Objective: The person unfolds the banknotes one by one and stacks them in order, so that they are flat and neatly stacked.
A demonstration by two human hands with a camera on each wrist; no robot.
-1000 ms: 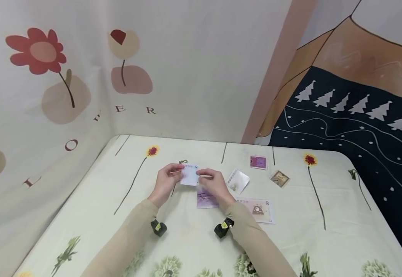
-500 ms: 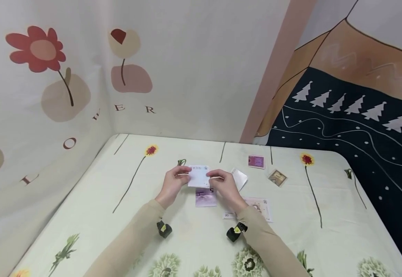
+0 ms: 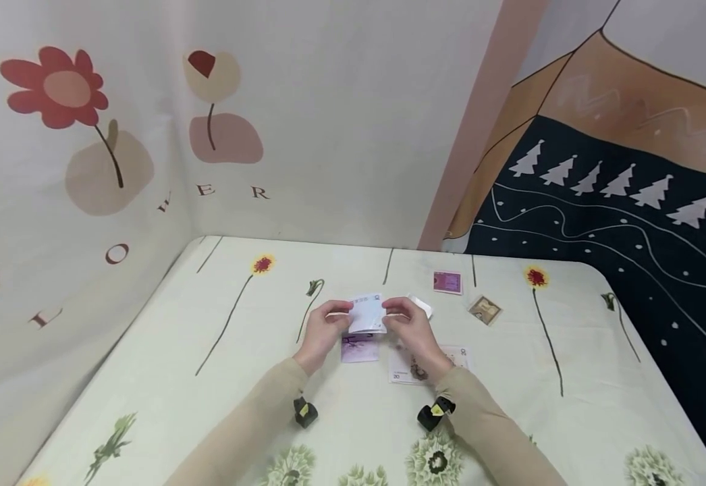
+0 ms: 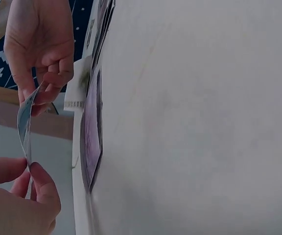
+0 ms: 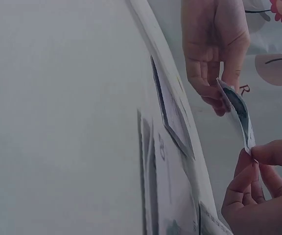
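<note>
left hand [image 3: 321, 335] and right hand [image 3: 415, 334] pinch folded note [image 3: 366, 315], printed edge toward far side of worktop [image 3: 177, 412]; long axis unclear, left edge well apart.

Flowered tablecloth [image 3: 243, 385], purple, brown, pale notes [image 3: 360, 350]

Plain, long beige sleeves clothe the person, the left sleeve [image 3: 237, 425] and the right sleeve [image 3: 499, 422] alike in shade. The cloth looks matt and lightly creased, and each sleeve narrows from the near edge of the scene toward the wrist. There a small black device sits on the inner side: the left device [image 3: 309, 418] and the right device [image 3: 430, 418] are both compact and blocky, each with a yellow patch whose markings are too small to read. Past the sleeves, the left hand [image 3: 321, 333] and right hand [image 3: 415, 332] are bare, the fingers [image 5: 278, 152] faintly creased at the joints
</note>
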